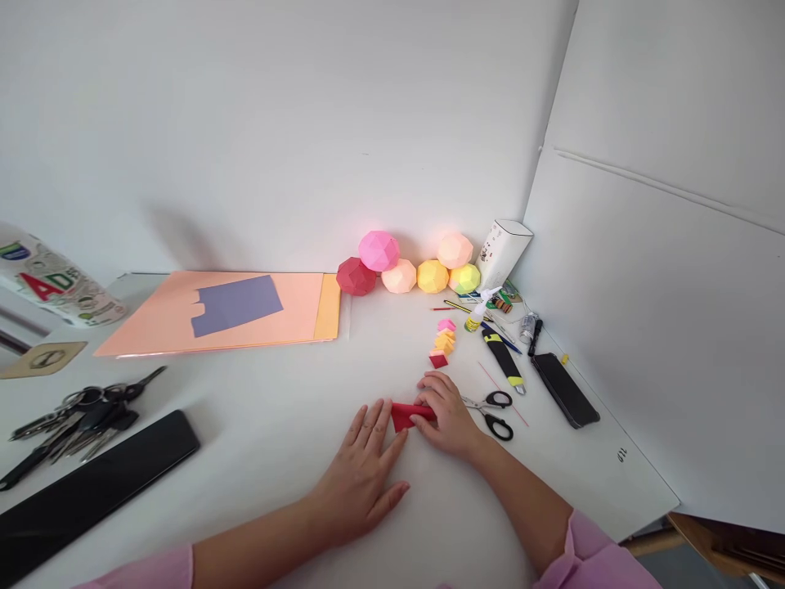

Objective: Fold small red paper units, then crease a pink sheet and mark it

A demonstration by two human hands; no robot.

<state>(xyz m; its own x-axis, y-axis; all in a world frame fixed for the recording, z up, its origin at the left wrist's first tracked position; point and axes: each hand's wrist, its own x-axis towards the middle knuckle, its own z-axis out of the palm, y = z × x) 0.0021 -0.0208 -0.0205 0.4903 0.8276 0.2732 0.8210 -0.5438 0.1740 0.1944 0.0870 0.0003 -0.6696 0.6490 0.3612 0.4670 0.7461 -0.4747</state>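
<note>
A red piece of paper (pixel 405 415), partly folded over, lies on the white table between my hands. My right hand (pixel 447 415) grips its right part, with the thumb in front and the fingers behind. My left hand (pixel 368 466) lies flat on the table, fingers stretched out, its fingertips at the paper's left edge. Scissors (pixel 498 413) with black handles rest just right of my right hand, their blades partly hidden by it. Beyond the hands is a row of small folded paper pieces (pixel 444 342) in pink, yellow, peach and red.
Faceted paper balls (pixel 379 251) are stacked against the wall. Coloured sheets (pixel 275 303) lie at the back left. A glue bottle (pixel 475 317), a utility knife (pixel 504 360) and a black phone case (pixel 564 389) are at the right. Keys (pixel 91 409) and a black phone (pixel 104 491) lie at left.
</note>
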